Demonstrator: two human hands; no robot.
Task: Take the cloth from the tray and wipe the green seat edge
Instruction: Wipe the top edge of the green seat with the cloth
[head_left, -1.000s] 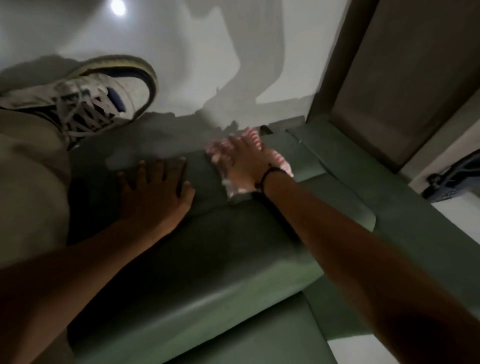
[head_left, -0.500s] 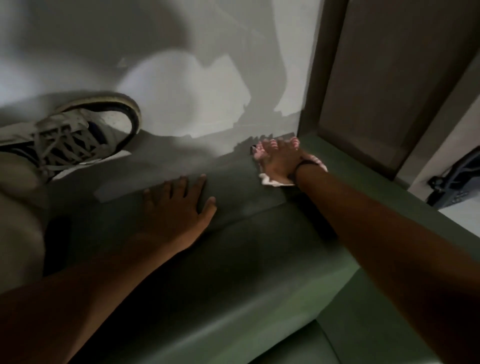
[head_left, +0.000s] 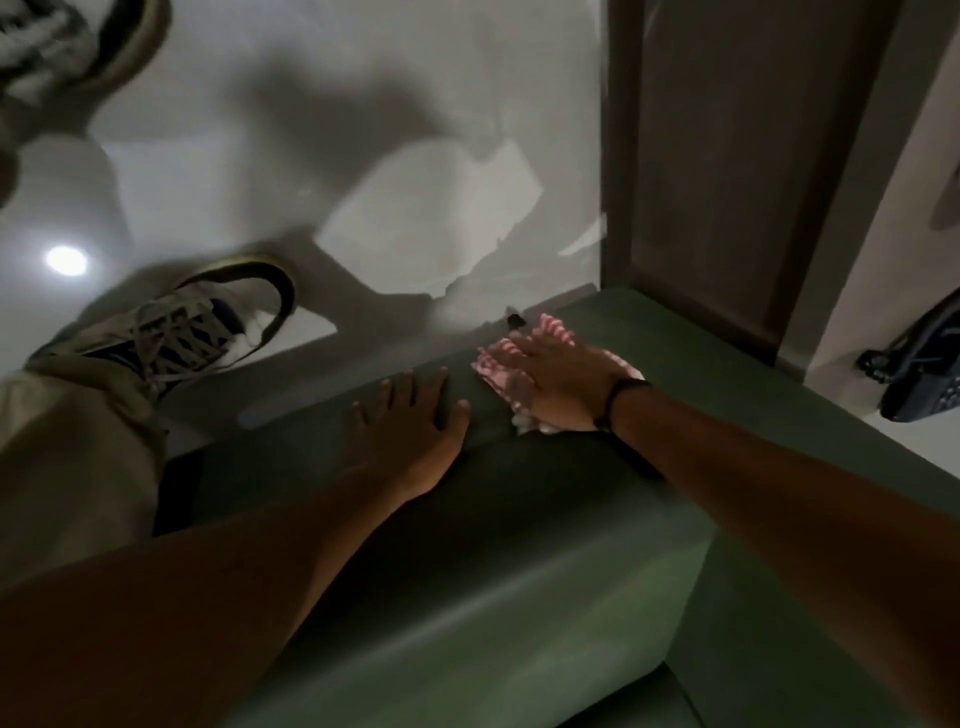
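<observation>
The green seat (head_left: 519, 597) fills the lower middle, its far edge running toward the upper right. A pink-and-white striped cloth (head_left: 493, 366) lies on that edge. My right hand (head_left: 563, 382) presses flat on the cloth, fingers spread toward the floor, a dark band on its wrist. Most of the cloth is hidden under the palm. My left hand (head_left: 408, 431) rests flat on the green seat just left of the cloth, fingers apart, holding nothing. No tray is in view.
My shoe (head_left: 192, 325) and beige trouser leg (head_left: 72, 457) stand on the pale floor (head_left: 363, 156) at the left. A brown wooden panel (head_left: 727, 156) rises at the seat's far right end. A dark telephone (head_left: 930, 384) sits at the right edge.
My right hand and the cloth slid toward the seat's far end by the panel, then slightly back. My left hand has stayed flat on the seat. The view tilted up.
</observation>
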